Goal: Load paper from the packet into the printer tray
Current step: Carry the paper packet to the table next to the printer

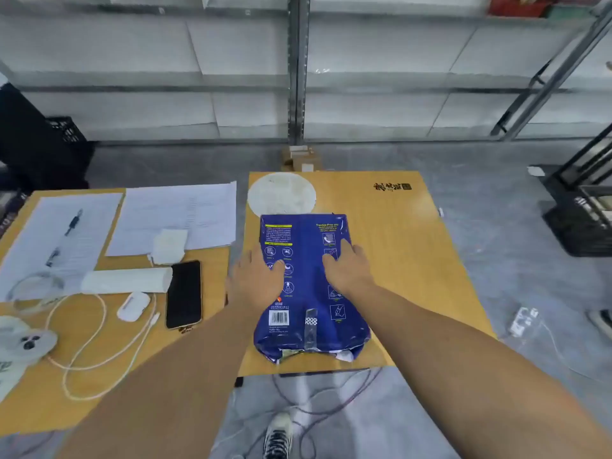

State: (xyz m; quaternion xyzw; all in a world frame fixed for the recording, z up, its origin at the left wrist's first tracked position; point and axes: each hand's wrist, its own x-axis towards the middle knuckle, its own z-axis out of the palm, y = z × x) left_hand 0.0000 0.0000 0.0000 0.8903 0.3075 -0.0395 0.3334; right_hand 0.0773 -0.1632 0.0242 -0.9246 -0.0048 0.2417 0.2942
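A blue paper packet (308,286) lies flat on a small wooden table (404,260), its torn near end showing white paper. My left hand (256,279) rests palm down on the packet's left side, fingers spread over the edge. My right hand (347,270) lies flat on its right half, fingers pointing away from me. Neither hand grips the packet. No printer or tray is in view.
A white round mark (281,193) sits behind the packet. On the left table (33,409) lie paper sheets (172,220), pens, a black phone (183,294), an earbud case (132,306), a white cable and a white roll. Metal shelves stand behind; cables and my shoe are on the floor.
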